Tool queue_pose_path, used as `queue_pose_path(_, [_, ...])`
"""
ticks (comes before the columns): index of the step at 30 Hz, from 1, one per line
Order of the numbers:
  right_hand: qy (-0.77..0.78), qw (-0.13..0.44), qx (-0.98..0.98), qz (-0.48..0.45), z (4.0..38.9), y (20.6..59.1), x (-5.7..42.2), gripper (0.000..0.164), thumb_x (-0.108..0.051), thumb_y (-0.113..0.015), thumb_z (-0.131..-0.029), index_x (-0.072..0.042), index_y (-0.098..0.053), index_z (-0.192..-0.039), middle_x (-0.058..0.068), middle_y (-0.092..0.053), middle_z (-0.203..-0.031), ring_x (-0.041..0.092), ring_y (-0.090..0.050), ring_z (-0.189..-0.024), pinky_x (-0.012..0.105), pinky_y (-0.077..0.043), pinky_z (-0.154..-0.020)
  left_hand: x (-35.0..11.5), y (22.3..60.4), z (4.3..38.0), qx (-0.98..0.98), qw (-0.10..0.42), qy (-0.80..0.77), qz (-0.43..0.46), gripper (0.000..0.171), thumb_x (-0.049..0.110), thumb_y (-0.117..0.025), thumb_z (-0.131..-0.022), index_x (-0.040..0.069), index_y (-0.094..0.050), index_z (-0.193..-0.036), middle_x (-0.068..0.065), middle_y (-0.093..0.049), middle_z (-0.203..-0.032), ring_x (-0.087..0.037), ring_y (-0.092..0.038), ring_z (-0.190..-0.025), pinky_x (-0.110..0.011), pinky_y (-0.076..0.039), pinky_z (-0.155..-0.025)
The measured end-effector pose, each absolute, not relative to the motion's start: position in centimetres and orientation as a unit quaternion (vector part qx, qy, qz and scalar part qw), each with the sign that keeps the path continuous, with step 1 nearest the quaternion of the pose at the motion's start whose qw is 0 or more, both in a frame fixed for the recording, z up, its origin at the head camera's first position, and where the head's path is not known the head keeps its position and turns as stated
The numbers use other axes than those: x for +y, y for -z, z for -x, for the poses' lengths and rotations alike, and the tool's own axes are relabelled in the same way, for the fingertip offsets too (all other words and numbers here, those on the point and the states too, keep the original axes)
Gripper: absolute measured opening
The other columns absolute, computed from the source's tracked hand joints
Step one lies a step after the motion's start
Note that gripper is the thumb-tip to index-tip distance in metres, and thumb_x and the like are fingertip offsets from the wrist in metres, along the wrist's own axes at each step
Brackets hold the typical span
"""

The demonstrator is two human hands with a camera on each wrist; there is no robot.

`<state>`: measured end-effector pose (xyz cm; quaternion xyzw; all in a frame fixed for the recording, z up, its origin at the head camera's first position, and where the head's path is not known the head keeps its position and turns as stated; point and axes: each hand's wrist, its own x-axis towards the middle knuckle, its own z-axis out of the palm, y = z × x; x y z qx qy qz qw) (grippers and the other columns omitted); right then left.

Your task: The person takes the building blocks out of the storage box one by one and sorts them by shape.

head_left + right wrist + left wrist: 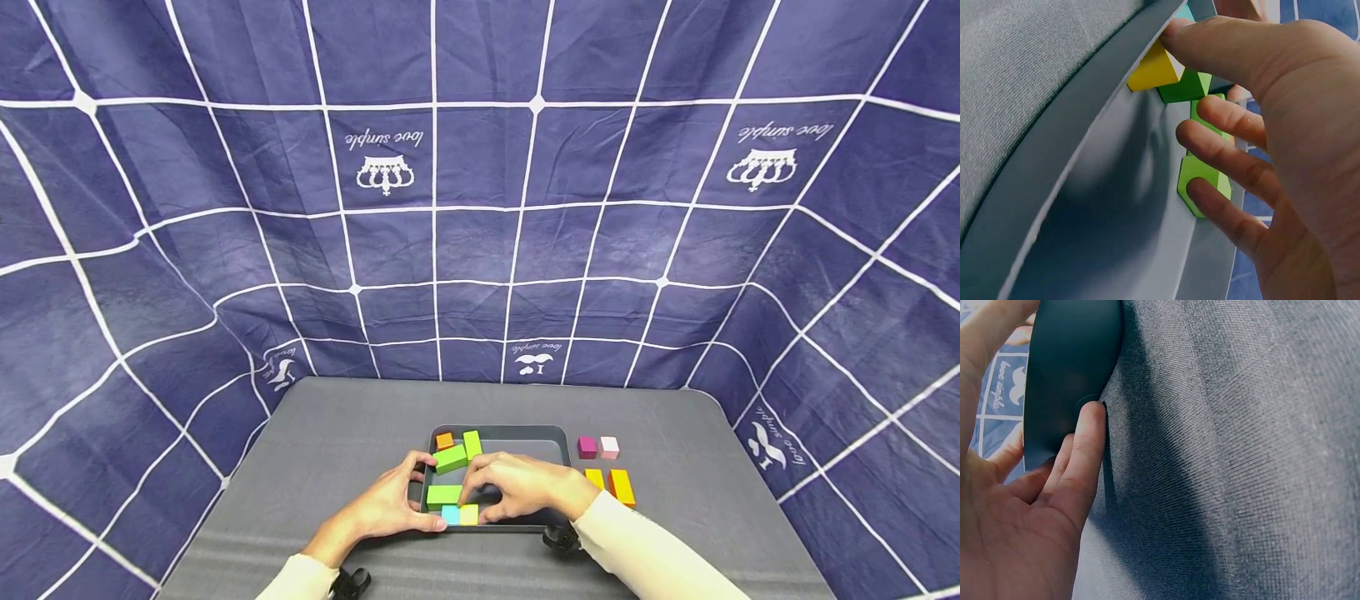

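Note:
My left hand (388, 500) holds the left end of a shallow grey tray (551, 454), with the thumb at the near corner by a light-blue block (450, 514). In the left wrist view its fingers lie along the tray's outer wall (1072, 362). My right hand (521, 485) reaches into the tray and pinches a yellow block (469, 517), which sits against the near wall beside the blue one. The right wrist view has the thumb at the yellow block (1155, 69), other fingers spread; the index finger is hidden there. A green block (444, 497) lies just behind these two.
Farther back in the tray are two more green blocks (451, 457) (472, 445) and an orange block (444, 441). Right of the tray stand a magenta block (587, 447), a pale pink block (609, 447) and two yellow-orange blocks (621, 487) (594, 477). A blue cloth (480, 242) hangs behind.

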<state>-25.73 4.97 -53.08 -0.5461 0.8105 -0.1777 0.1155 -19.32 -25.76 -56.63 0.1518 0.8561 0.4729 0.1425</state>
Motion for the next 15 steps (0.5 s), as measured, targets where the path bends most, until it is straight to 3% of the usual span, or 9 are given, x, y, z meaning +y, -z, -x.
queue_pose_path(6, [0.175, 0.121, 0.812, 0.544, 25.88, 53.47, 4.46, 0.03, -0.029, -0.097, -0.099, -0.031, -0.088, -0.127, -0.013, -0.073, -0.127, 0.002, -0.072, -0.112, 0.009, -0.052, -0.097, -25.79, 56.8, 19.39, 0.859, 0.145, -0.47, -0.146, 0.096, 0.031, -0.106, -0.085, 0.012, -0.048, -0.159, -0.034, -0.061, -0.154, -0.022, -0.083, -0.101, -0.03, -0.068, -0.087])
queue_pose_path(15, [0.17, 0.125, 0.818, 0.535, 26.02, 53.63, 4.19, 0.028, -0.031, -0.097, -0.099, -0.034, -0.088, -0.126, -0.014, -0.069, -0.127, -0.005, -0.068, -0.105, 0.008, -0.053, -0.094, -25.74, 57.02, 19.57, 0.857, 0.145, -0.472, -0.146, 0.097, 0.031, -0.107, -0.085, 0.012, -0.048, -0.159, -0.034, -0.061, -0.154, -0.025, -0.082, -0.104, -0.031, -0.069, -0.087])
